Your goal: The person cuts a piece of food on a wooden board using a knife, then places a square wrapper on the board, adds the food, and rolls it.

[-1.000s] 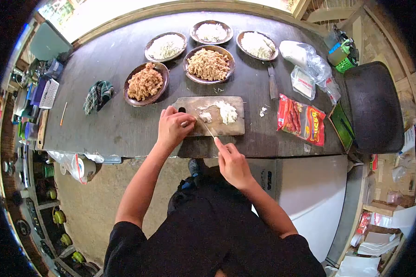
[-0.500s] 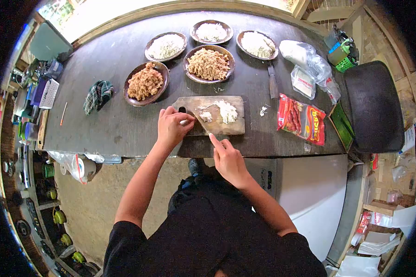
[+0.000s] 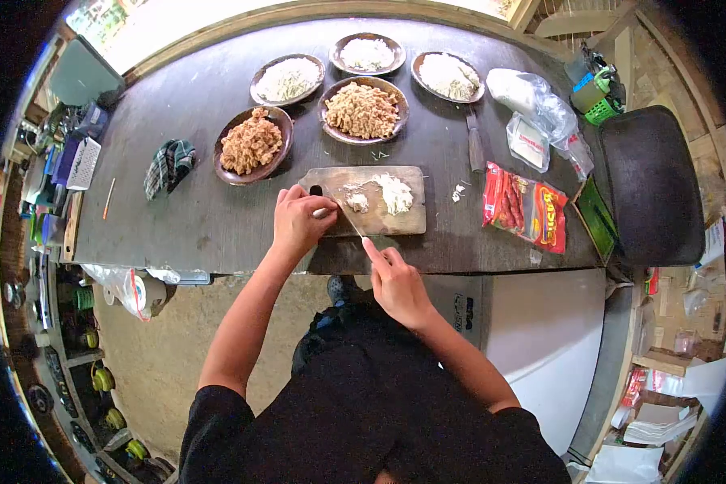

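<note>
A wooden cutting board (image 3: pixel 371 225) lies near the table's front edge, with shredded white food (image 3: pixel 395 194) on it. My left hand (image 3: pixel 298 219) is closed on a small pale piece (image 3: pixel 321 213) at the board's left end. My right hand (image 3: pixel 399 284) is wrapped round a knife (image 3: pixel 352 219), its forefinger stretched along it. The thin blade slants up and left over the board, its tip close to my left fingers. The knife's handle is hidden in my palm.
Several brown plates of white shreds and brown crumbly food stand behind the board, one of them a brown-food plate (image 3: pixel 285 165). A checked cloth (image 3: pixel 169 167) lies left. To the right are a brush (image 3: pixel 476 145), a red packet (image 3: pixel 524 211), plastic bags (image 3: pixel 544 105) and a black chair (image 3: pixel 653 185).
The whole view has shifted very slightly. Both hands keep nearly the same places, with the knife still between them over the board.
</note>
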Demonstrator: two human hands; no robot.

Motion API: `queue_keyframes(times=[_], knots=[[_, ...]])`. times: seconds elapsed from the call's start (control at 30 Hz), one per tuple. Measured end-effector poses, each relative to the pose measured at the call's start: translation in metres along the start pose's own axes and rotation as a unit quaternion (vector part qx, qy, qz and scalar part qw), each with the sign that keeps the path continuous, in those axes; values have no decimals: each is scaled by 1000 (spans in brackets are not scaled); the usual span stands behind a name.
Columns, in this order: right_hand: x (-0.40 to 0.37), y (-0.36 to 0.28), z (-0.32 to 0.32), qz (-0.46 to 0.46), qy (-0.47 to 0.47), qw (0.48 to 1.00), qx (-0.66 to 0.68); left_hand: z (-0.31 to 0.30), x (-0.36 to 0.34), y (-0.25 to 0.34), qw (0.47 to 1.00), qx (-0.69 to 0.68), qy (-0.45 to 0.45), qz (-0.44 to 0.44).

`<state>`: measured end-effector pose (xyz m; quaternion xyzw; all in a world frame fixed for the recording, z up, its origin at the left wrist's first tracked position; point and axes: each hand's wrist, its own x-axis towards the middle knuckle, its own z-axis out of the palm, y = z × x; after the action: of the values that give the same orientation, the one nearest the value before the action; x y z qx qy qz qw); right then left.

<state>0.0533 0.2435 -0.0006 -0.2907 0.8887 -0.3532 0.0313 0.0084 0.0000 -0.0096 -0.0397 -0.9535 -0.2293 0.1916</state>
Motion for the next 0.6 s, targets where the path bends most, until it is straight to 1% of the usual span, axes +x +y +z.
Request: queue_keyframes(times=[0.17,0.23,0.33,0.43,0.6], knots=[[1,0,0,4,10,1000,-23,-1,1,2,1000,2,-2,3],[-2,0,-4,22,16,1000,-9,-4,1,5,1000,-4,-6,-15],[-9,6,-8,0,32,999,11,-4,0,3,1000,0,-1,-14],[-13,3,-10,-21,19,999,16,0,-1,-1,1000,-4,-5,-13],[-6,2,-2,-10,-9,1000,3,-3,0,2,1000,-8,-7,-26]])
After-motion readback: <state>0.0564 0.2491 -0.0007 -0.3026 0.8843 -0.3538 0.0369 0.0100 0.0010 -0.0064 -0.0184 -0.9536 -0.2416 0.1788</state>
